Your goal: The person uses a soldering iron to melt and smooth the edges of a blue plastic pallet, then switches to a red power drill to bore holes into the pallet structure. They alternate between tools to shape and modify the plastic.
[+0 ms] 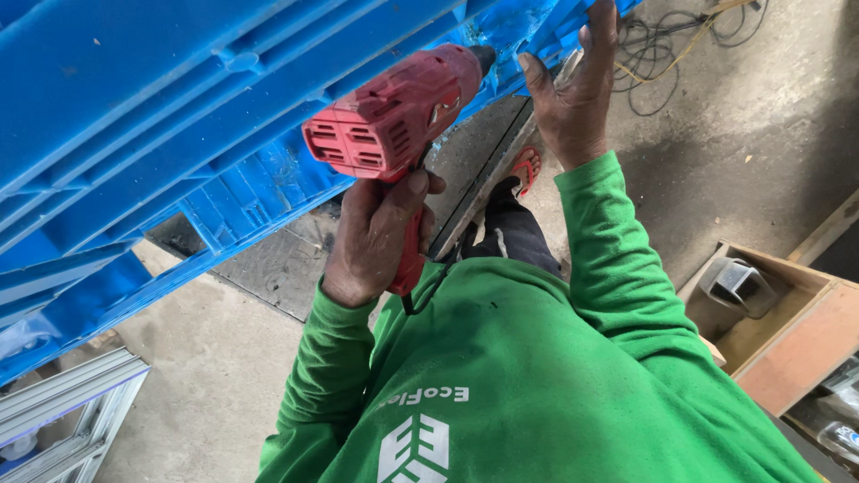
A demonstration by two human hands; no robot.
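Drill time: left hand (376, 237) clenches the red power drill (394, 121) by its grip, nose against the blue plastic pallet (179, 116); right hand (573, 89) lies flat, fingers spread, bracing the pallet's edge.

Blue plastic pallet (179, 116) walls off whole upper left. Narrow gap between red drill (394, 112) nose and pallet edge. Open concrete floor (761, 116) right; wooden box (787, 331) blocks lower right.
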